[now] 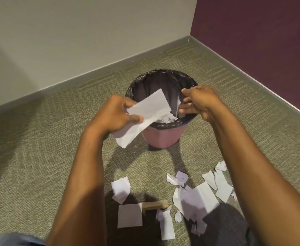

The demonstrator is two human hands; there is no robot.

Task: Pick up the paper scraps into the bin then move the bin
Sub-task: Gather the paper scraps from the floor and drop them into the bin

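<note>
A pink bin [160,137] with a black liner stands on the carpet, with white scraps lying inside it. My left hand [115,114] grips a bundle of white paper scraps [145,112] at the bin's near left rim. My right hand [199,102] hovers over the bin's right rim with its fingers spread; a thin white scrap [178,106] hangs beside the fingertips, apparently falling. Several white paper scraps [195,197] and a brown cardboard strip [154,205] lie on the carpet in front of the bin.
The bin sits near a room corner, with a beige wall [74,41] behind it and a purple wall [261,41] to the right. Green-grey carpet [48,139] stretches to the left. My knees show at the bottom edge.
</note>
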